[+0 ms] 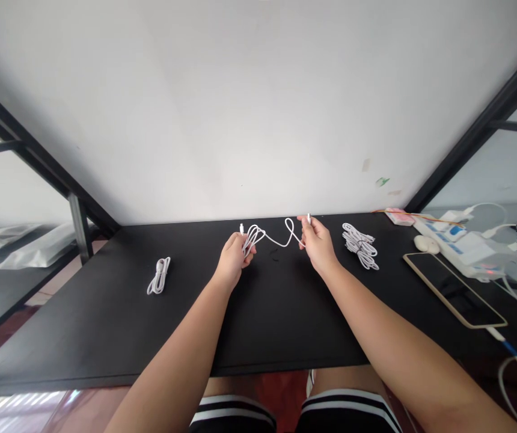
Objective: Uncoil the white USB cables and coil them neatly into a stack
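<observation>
A white charging cable (281, 243) stretches between my two hands above the black tabletop. My left hand (235, 255) is closed round its gathered loops, and one plug end sticks up past the thumb. Out to the right, my right hand (316, 240) pinches the cable near its other plug, which points upward. A loose wavy stretch with a small loop hangs between them. Right of my right hand lies a bundle of white cables (360, 245). Farther left rests a single coiled white cable (159, 275). Small dark ties (275, 255) lie below the held cable.
At the right are a phone (454, 290) with a cable plugged in, a white power strip (459, 240) with chargers, a round white case (426, 244) and a pink-and-white block (399, 216). A white wall (249, 120) rises behind the black table (82, 325), between dark frame posts.
</observation>
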